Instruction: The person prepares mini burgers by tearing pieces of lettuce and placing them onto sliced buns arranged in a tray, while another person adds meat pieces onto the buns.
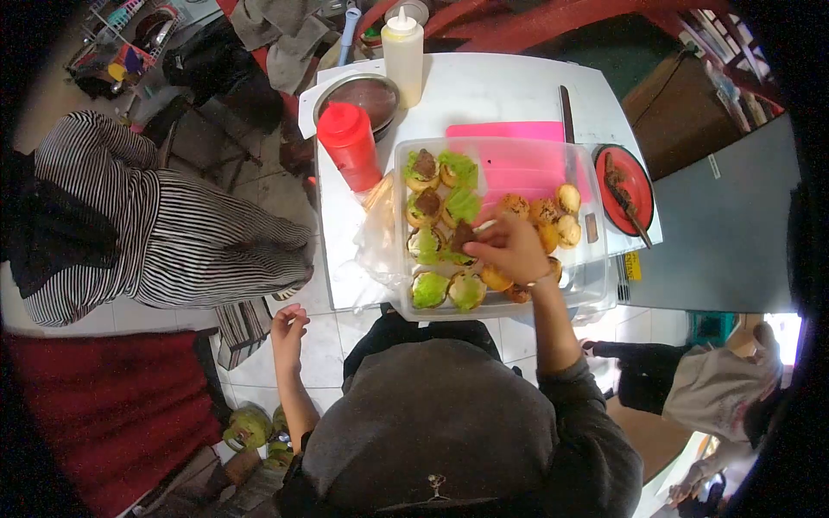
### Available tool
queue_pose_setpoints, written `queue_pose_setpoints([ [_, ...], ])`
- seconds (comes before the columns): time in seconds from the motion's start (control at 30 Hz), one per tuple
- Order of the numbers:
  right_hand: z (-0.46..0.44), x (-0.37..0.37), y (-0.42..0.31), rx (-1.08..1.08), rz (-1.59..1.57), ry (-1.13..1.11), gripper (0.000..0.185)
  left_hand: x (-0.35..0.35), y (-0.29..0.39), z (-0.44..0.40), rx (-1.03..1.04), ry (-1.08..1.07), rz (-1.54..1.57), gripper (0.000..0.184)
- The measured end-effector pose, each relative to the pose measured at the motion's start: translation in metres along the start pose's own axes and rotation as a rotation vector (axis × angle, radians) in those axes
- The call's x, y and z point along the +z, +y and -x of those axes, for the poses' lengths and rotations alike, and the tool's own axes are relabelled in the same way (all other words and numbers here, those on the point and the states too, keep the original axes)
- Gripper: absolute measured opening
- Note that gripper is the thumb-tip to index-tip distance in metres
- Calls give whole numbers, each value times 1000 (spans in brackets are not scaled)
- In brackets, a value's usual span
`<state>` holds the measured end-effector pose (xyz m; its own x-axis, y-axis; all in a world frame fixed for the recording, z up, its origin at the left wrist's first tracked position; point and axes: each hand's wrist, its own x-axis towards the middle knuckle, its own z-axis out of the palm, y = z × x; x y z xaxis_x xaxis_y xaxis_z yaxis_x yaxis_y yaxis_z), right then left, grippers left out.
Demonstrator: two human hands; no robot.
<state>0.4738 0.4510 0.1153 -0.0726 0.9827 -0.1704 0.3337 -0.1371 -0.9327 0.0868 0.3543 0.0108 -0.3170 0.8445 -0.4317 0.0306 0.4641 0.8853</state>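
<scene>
My right hand (516,249) is over a clear plastic container (401,233), its fingertips pinching a small brown meat patty (463,235). Beneath and beside that patty, several small bun halves (423,289) carry lettuce (463,204) on the container's left side. Two of the upper-left ones are topped with a brown patty (427,203). Bun tops (567,198) are gathered on the right side, partly hidden by my hand. My left hand (289,326) hangs off the table's front left edge, fingers loosely bent and apart, holding nothing.
On the white table (484,73) are a red squeeze bottle (347,147), a pale squeeze bottle (403,65), a metal bowl (367,86), a pink board (509,129), a knife (566,112) and a red plate (623,203). A person in striped clothes (216,233) is at left.
</scene>
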Motion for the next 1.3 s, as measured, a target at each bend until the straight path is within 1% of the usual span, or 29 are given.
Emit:
queue_pose_setpoints([
  [0.07, -10, 29, 12, 5, 12, -28, 32, -6, 1, -9, 15, -35, -1, 21],
  [0.17, -18, 56, 16, -66, 161, 9, 25, -14, 3, -24, 43, -82, -3, 21],
  [0.23, -19, 65, 8, -49, 239, 70, 26, -18, 3, -33, 52, -99, -20, 21],
  [0.37, -23, 79, 22, -76, 424, 150, 25, -25, 10, -47, 76, -159, -17, 22],
  [0.47, -17, 81, 22, -17, 557, 188, 26, -28, 9, -55, 57, -168, -16, 25],
  [0.53, -8, 70, 6, -66, 545, 209, 25, -30, 6, -59, 57, -176, -52, 25],
  [0.57, -3, 61, -5, -92, 543, 223, 25, -32, 3, -61, 55, -169, -25, 25],
  [0.6, 4, 45, -16, -67, 493, 262, 22, -30, 9, -57, 47, -138, -50, 26],
  [0.67, 16, -4, -27, -25, 390, 333, 17, -33, 6, -58, 30, -124, 2, 27],
  [0.73, 19, -74, -1, -117, 336, 476, 13, -31, 9, -55, 23, -83, 5, 27],
  [0.77, 20, -120, 27, -68, 366, 556, 12, -33, 7, -56, 41, -105, 16, 27],
  [0.8, 20, -157, 37, -62, 402, 654, 11, -29, 9, -52, 55, -86, 35, 26],
  [0.83, 16, -196, 61, -113, 472, 789, 14, -27, 11, -49, 51, -65, 30, 26],
  [0.87, 15, -222, 65, 111, 512, 860, 14, -25, 12, -47, 47, -40, 24, 25],
  [0.9, 10, -249, 81, 147, 654, 920, 17, -21, 12, -46, 33, 9, 30, 24],
  [1.0, -20, -315, 134, 132, 831, 847, 18, -14, 10, -40, 118, -15, 86, 24],
  [1.07, -45, -337, 164, 158, 866, 706, 22, 6, 27, -24, 41, 73, 39, 23],
  [1.13, -69, -341, 176, 201, 900, 577, 27, 21, 30, -12, 2, 108, 31, 24],
  [1.23, -83, -343, 182, 230, 864, 332, 37, 42, 38, 6, -40, 152, -44, 25],
  [1.27, -86, -343, 178, 263, 860, 326, 46, 45, 39, 12, -24, 147, -36, 25],
  [1.3, -86, -343, 174, 250, 881, 318, 47, 46, 38, 17, -11, 143, -31, 25],
])
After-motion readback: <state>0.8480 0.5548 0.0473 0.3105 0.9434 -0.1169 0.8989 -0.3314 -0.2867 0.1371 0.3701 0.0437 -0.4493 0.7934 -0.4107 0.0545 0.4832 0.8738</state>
